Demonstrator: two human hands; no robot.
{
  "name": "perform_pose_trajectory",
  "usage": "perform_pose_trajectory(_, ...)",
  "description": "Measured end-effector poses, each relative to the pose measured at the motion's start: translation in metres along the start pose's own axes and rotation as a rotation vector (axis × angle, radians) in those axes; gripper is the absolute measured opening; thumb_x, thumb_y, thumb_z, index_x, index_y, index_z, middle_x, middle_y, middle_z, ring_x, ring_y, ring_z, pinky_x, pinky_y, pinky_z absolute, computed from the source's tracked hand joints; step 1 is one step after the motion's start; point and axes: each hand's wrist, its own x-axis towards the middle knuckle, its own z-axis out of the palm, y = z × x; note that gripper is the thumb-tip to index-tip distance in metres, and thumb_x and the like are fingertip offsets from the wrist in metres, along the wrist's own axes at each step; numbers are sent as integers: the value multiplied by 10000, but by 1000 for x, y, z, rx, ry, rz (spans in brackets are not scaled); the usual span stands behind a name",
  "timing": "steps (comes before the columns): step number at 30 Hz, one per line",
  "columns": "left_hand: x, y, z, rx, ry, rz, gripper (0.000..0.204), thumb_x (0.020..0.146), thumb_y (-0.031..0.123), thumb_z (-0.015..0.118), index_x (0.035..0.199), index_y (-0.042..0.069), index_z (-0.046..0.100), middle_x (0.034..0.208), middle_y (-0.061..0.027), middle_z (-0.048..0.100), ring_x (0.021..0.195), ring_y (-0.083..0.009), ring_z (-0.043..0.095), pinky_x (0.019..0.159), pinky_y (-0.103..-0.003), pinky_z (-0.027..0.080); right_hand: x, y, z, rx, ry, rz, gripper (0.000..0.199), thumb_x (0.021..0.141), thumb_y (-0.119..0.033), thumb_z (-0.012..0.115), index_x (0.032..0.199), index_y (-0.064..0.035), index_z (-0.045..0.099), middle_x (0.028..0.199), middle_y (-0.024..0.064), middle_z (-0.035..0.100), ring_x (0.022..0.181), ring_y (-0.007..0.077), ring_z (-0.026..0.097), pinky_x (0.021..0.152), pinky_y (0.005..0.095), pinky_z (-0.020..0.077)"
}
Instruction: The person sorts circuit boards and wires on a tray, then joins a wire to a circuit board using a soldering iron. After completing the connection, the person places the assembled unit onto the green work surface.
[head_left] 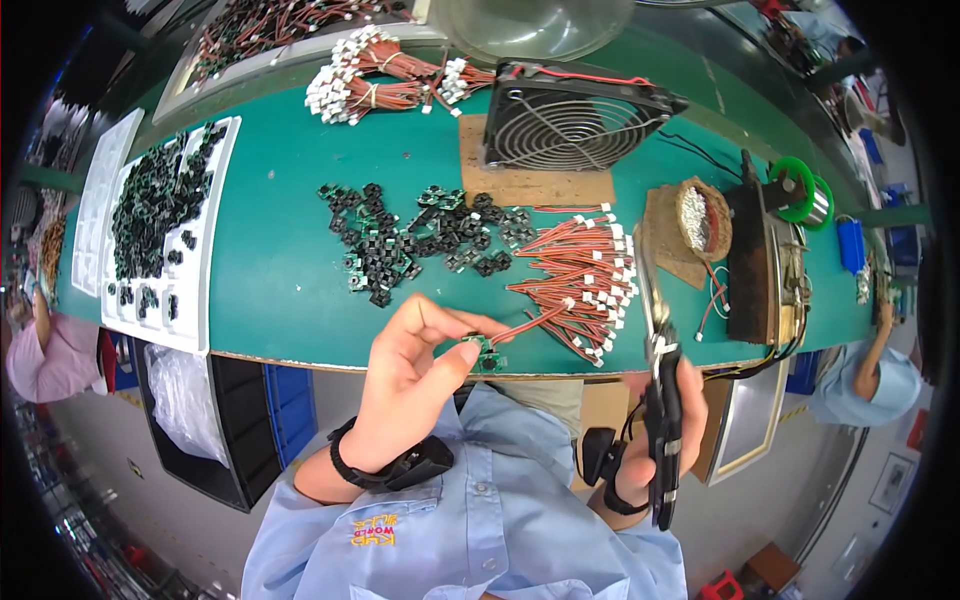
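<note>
Near the table's front edge, my left hand (415, 370) pinches a small green circuit board (483, 350) between thumb and fingers. A red-and-black wire lead (535, 323) with a white connector runs from the board to the right. My right hand (685, 420) is wrapped round the black handle of a soldering gun (660, 420), held upright beside the board; its metal front end points away from me and is partly blurred. Between and beyond my hands lies a fanned pile of wire leads (580, 270) with white connectors. Left of it sit loose boards with black parts (380, 245).
A black fan (570, 125) stands on brown board at the back. White trays (215, 250) of boards lie left. At right are a round dish (700, 220), a dark box-shaped unit (755, 270) and a green spool (815, 200). Bundled leads (370, 80) lie behind; co-workers sit both sides.
</note>
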Motion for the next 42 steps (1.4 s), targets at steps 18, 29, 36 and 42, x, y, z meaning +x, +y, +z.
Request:
perform_pose_trajectory(18,6,-16,0,373,223,197,159,765,-23,563,839,40,437,881,-107,679,756,-112,580,849,-293,328,-12,10,-20,-190,-620,-352,366,581,-212,778,908,-128,636,646,-45,606,551,94,533,829,337,277)
perform_pose_trajectory(29,5,-17,0,419,232,199,162,748,-11,573,828,56,449,876,-84,684,732,-116,547,860,-302,268,-12,11,-20,-176,-612,-355,361,592,-198,765,918,-107,640,635,-35,615,539,102,535,821,337,284)
perform_pose_trajectory(36,5,-15,2,416,230,194,163,742,-13,573,825,58,451,879,-82,684,738,-116,543,855,-304,265,-12,9,-21,-193,-602,-341,340,597,-198,757,901,-100,641,621,-33,610,539,103,532,811,339,289)
perform_pose_trajectory(42,4,-15,3,428,228,200,169,741,-17,570,830,59,448,883,-83,684,728,-117,549,858,-309,254,-13,9,-21,-179,-610,-325,356,592,-195,758,913,-98,637,615,-30,607,542,111,529,788,339,289)
